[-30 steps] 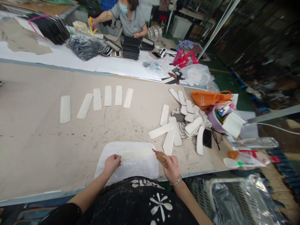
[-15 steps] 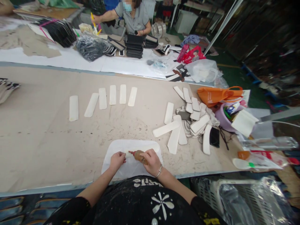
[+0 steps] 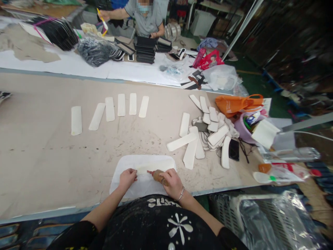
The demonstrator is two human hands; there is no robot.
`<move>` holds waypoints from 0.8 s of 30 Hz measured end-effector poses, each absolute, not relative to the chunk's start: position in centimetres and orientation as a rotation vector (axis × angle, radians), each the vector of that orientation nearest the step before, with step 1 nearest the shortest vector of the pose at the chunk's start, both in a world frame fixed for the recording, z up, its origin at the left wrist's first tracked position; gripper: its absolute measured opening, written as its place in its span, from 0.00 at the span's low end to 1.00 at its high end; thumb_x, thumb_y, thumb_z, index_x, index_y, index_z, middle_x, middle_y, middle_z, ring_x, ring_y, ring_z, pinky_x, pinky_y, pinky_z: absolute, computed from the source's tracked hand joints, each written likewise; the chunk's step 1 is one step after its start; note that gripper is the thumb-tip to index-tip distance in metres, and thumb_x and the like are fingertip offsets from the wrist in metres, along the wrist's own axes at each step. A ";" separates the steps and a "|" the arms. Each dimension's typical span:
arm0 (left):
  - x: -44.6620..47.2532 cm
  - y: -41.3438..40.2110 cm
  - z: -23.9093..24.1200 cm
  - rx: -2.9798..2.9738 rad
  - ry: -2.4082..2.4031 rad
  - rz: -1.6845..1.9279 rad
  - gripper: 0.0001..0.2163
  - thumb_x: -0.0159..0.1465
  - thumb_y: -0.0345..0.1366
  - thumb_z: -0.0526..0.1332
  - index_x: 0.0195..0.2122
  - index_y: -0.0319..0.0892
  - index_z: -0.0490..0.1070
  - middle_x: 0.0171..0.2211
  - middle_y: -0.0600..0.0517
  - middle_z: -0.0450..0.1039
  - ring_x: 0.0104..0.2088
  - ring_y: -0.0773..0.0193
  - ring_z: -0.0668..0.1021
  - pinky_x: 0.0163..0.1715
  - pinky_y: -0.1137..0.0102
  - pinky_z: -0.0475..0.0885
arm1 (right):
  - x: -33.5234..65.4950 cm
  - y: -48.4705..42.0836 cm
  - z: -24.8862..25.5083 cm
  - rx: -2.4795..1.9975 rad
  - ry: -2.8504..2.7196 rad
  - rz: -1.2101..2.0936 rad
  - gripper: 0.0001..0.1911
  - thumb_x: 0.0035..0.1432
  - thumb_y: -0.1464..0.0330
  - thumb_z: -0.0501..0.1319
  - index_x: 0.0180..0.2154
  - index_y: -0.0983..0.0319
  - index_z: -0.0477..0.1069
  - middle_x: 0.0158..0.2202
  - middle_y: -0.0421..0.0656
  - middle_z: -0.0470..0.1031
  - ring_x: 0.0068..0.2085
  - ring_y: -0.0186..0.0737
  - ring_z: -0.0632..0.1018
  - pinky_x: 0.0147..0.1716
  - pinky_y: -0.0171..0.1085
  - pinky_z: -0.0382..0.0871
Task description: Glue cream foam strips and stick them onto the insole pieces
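Observation:
A pale, elongated strip [image 3: 161, 166] lies on a white sheet [image 3: 121, 165] with rounded corners, close to the table's front edge. At the strip's left end my left hand [image 3: 127, 178] is closed, its thumb and fingertips pinching that end. My right hand [image 3: 173, 183] wraps round a brown squeeze bottle [image 3: 159, 176] with a red nozzle. The bottle is tilted, its tip pointing left at the strip's lower edge. Whether the tip touches the strip, I cannot tell.
Several white strips [image 3: 121, 105] stand in a row farther back. A heap of white padded pieces [image 3: 218, 134] lies right, beside a black phone [image 3: 233, 150], an orange bag [image 3: 231, 106] and a purple bucket [image 3: 240, 127]. Across the table, a co-worker [image 3: 148, 22] holds a yellow-handled brush [image 3: 102, 21].
The bottle's nozzle has moved right along the strip, away from my left hand. My left hand keeps its pinch at the end. The whole view has shifted slightly.

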State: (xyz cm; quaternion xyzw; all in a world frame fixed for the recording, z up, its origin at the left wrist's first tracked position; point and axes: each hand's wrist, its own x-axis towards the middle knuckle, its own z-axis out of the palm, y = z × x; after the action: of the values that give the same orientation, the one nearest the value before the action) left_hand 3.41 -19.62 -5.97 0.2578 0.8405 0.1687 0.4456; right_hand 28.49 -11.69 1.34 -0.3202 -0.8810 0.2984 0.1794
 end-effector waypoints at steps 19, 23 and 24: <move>3.4 -19.7 -6.8 0.578 2.071 0.453 0.14 0.56 0.45 0.53 0.32 0.39 0.69 0.26 0.48 0.77 0.27 0.61 0.80 0.25 0.72 0.73 | 33.8 -11.6 0.9 -1.140 -2.311 0.715 0.16 0.53 0.75 0.58 0.45 0.59 0.68 0.37 0.46 0.67 0.40 0.44 0.68 0.39 0.44 0.67; 3.5 -19.7 -6.7 0.586 2.081 0.452 0.14 0.55 0.46 0.53 0.32 0.39 0.69 0.26 0.48 0.77 0.26 0.61 0.80 0.25 0.71 0.73 | 31.1 -11.4 0.6 -1.030 -2.419 0.709 0.16 0.52 0.76 0.58 0.44 0.59 0.70 0.35 0.45 0.67 0.39 0.43 0.67 0.38 0.42 0.65; 3.5 -19.7 -6.8 0.592 2.083 0.453 0.15 0.55 0.46 0.53 0.32 0.39 0.69 0.26 0.48 0.77 0.26 0.61 0.80 0.25 0.71 0.73 | 31.1 -11.4 0.5 -1.023 -2.438 0.697 0.16 0.52 0.76 0.58 0.43 0.59 0.70 0.35 0.45 0.66 0.38 0.42 0.67 0.38 0.41 0.65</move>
State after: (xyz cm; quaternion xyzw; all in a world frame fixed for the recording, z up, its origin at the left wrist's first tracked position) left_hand 3.50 -19.70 -6.75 0.2394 0.8416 0.1830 0.4481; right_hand 31.06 -11.35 0.49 -0.3664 -0.8732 0.2497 0.2021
